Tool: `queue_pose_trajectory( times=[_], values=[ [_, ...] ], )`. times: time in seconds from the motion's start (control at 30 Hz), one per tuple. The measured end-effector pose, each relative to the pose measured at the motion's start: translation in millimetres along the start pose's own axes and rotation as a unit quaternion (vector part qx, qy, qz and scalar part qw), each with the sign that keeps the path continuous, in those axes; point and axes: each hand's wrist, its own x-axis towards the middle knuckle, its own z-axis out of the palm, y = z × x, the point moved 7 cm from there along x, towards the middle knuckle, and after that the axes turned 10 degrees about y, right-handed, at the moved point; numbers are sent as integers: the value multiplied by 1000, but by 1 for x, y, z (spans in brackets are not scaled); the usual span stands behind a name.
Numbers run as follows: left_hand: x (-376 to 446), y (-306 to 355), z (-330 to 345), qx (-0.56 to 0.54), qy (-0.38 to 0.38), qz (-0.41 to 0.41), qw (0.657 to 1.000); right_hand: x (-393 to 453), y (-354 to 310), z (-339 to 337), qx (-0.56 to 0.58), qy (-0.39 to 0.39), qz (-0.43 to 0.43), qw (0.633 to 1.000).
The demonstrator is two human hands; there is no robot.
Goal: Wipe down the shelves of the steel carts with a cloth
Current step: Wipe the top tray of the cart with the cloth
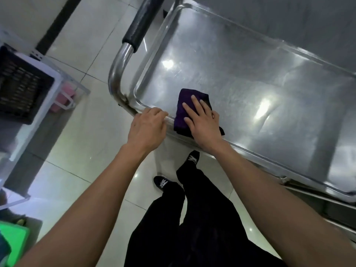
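Pressing a folded purple cloth [182, 110] flat-fingered near the top shelf's [240, 74] near-left corner, the right hand [202, 122] should keep even pressure, sweeping overlapping strokes, while the left hand [147, 128] grips the rim [250, 151].

No readable text, labels, numbers or signs anywhere in frame. Only marking: a white emblem on each black shoe [162, 182], lower centre of the frame, too blurred to identify as a brand.
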Motion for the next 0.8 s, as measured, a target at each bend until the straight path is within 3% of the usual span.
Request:
queue_pose_trajectory(
  times=[0.33,0.57,0.8],
  values=[
    [75,104,37,3,-71,104,992,-28,139,-27,-8,28,172,985],
    [109,150,59,38,-120,143,982,-21,139,-27,13,18,192,981],
    [111,149,60,37,-132,161,977,-19,131,-34,-7,26,221,975]
  ],
)
